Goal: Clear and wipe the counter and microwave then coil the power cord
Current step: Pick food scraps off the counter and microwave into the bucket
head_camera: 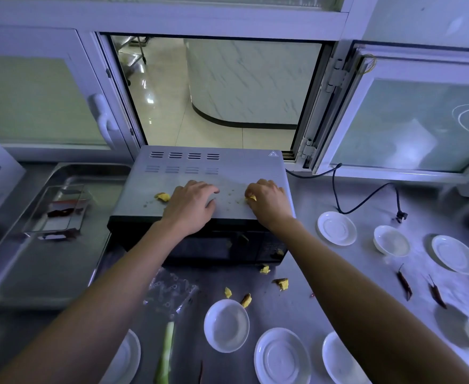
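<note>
A grey-topped microwave (227, 167) stands on the steel counter (305, 275) below an open window. My left hand (190, 206) lies flat on its top with relaxed fingers, just right of a yellow food scrap (162, 196). My right hand (268, 202) pinches another yellow scrap (251, 198) on the lid's right side. Small crumbs (232, 198) dot the lid between my hands. More yellow scraps (281, 284) lie on the counter in front of the microwave. Its black power cord (366, 200) trails unplugged across the counter to the right.
White saucers and bowls (226, 325) are scattered over the front and right of the counter. Dried red chilies (405, 285) lie at right. A steel tray (48, 261) holds a clear box at left. A plastic bag (171, 293) and a green stalk (165, 353) lie near the front.
</note>
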Demonstrator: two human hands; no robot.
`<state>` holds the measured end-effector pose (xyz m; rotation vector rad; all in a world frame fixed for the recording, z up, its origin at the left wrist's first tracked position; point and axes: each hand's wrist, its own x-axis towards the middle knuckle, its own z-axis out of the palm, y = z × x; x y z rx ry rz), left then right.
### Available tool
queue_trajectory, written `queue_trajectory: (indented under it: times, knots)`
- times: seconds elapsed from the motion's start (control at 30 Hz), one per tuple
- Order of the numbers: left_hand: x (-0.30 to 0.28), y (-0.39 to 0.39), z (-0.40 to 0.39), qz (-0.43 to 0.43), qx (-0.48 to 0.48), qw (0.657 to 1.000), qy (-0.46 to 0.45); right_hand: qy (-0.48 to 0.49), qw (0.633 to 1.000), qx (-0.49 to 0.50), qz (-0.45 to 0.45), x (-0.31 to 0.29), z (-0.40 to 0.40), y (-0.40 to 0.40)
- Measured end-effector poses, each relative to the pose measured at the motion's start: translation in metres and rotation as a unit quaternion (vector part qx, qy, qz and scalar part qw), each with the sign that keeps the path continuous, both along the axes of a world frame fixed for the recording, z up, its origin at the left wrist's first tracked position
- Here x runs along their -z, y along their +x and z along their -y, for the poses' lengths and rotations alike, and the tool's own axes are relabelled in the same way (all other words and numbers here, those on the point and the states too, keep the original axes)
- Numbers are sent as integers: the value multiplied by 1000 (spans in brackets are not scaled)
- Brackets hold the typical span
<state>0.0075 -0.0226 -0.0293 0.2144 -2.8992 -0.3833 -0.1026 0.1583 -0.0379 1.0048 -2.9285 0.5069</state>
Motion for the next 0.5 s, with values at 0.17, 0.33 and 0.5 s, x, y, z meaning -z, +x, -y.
queue_trajectory:
  times: [0.17, 0.33, 0.5]
  knots:
    - [1, 16, 18, -17, -17, 1000, 11, -51, 999, -1, 3, -5, 12, 13]
    - [9, 30, 34, -31, -6, 999, 15, -132, 991, -21, 8, -5, 25, 29]
    - [9, 28, 33, -28, 63, 998, -3, -162, 986, -24, 13, 0, 27, 37]
